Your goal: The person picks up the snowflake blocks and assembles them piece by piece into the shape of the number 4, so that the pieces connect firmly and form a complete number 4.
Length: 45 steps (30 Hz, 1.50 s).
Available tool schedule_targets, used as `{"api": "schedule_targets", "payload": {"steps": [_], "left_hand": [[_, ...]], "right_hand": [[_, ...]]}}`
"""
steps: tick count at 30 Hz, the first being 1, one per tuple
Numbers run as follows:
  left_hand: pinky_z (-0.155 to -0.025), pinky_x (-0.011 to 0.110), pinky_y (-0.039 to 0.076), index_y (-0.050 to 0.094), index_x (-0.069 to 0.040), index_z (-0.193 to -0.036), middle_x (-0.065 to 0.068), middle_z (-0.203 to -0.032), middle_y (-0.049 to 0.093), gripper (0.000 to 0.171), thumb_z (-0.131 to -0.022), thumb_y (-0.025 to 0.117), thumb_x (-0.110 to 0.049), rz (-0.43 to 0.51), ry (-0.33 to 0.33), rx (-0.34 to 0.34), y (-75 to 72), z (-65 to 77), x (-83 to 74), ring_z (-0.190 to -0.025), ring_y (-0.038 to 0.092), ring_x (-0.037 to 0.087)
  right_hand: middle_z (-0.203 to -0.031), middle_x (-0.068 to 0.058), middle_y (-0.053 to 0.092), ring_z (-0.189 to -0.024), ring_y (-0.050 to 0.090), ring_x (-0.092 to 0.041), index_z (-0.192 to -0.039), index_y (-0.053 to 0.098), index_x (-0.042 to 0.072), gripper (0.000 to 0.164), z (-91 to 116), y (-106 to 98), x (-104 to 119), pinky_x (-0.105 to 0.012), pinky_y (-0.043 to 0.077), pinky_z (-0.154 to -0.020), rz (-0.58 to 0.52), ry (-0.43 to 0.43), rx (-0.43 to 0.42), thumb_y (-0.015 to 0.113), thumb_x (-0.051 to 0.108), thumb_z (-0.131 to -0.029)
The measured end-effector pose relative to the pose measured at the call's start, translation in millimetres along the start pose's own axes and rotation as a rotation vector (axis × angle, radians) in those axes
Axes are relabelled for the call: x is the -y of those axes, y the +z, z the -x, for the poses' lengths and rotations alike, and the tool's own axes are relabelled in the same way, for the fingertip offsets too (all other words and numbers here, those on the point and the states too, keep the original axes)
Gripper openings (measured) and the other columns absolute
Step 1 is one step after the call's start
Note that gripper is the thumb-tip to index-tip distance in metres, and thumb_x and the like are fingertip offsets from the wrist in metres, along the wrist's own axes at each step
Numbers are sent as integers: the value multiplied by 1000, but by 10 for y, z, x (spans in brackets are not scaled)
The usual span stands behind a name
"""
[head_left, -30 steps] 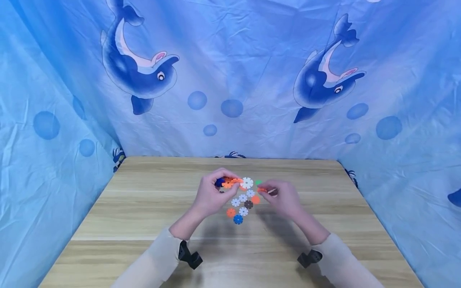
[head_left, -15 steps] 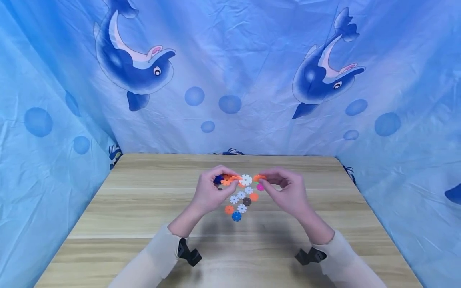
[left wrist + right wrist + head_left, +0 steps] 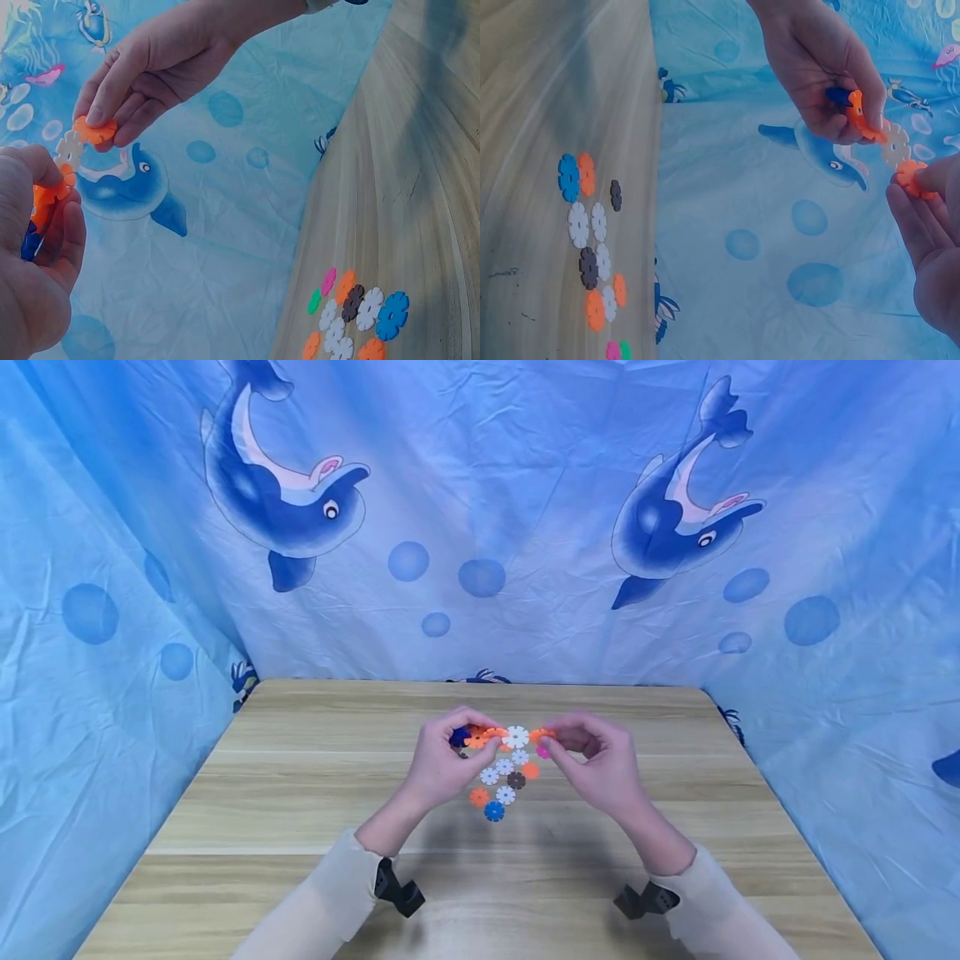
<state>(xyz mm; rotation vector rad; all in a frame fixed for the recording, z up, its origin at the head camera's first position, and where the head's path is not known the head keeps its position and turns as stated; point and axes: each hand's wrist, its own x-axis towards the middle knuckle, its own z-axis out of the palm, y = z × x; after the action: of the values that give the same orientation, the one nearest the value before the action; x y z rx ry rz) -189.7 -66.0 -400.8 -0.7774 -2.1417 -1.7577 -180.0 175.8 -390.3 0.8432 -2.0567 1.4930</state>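
Note:
My left hand (image 3: pixel 442 764) holds a joined cluster of notched plastic snowflake discs above the table. Orange discs (image 3: pixel 857 114) and a dark blue disc (image 3: pixel 840 96) sit between its fingers, partly hidden by them. A white snowflake disc (image 3: pixel 516 737) sticks out of the cluster toward the right. Between thumb and fingers, my right hand (image 3: pixel 606 768) pinches a single orange snowflake disc (image 3: pixel 96 130). That disc's edge meets the white one's edge, the two set at an angle to each other.
Below the hands, loose snowflake discs lie on the wooden table (image 3: pixel 300 827): a blue disc (image 3: pixel 494 811), a brown disc (image 3: pixel 516 780), a pink disc (image 3: pixel 543 751), a green disc (image 3: pixel 314 301), several white and orange. A blue dolphin-print curtain (image 3: pixel 480 510) encloses the table's back and sides.
My right hand has risen, bringing its orange disc up against the white disc's right edge. The left hand stays almost in place with the cluster.

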Motion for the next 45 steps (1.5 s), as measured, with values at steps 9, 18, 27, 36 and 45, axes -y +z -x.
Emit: {"api": "schedule_targets", "payload": {"steps": [9,18,27,36,45], "left_hand": [[-76,28,66,78,-6,-104,12,-106,77,11,-93,78,-2,-7,-5,-2,6,3,3,-88,73,15],[-78,27,66,78,-7,-104,10,-106,77,12,-93,78,-2,-10,6,9,-11,1,-2,-91,74,17],[-72,28,65,78,-8,-104,11,-105,77,11,-94,78,-4,-1,17,23,15,2,0,-86,71,14],[-61,26,60,74,-5,-104,13,-105,76,11,-95,75,0,37,19,59,23,-7,-4,-71,64,11],[-59,23,57,73,-4,-101,15,-99,76,9,-94,75,1,62,60,46,53,-25,-23,-67,63,12]], "right_hand": [[-95,-23,79,-86,78,-2,-104,75,-3,20,6,28,-23,-24,66,-75,-40,4,-22,75,-16,-88],[-94,-22,79,-88,78,-1,-103,74,-3,21,15,49,-22,-25,66,-77,-50,-1,-33,77,-16,-87],[-93,-22,77,-89,78,1,-101,73,-4,22,28,79,-18,-24,66,-76,-55,-13,-36,77,-18,-85],[-88,-24,77,-81,78,-2,-96,73,-4,20,39,51,-22,-23,63,-61,-79,-29,-29,75,-21,-85],[-86,-28,76,-80,80,-7,-95,73,-6,23,20,60,-16,-21,62,-58,-108,-70,-53,75,-25,-81]]}}
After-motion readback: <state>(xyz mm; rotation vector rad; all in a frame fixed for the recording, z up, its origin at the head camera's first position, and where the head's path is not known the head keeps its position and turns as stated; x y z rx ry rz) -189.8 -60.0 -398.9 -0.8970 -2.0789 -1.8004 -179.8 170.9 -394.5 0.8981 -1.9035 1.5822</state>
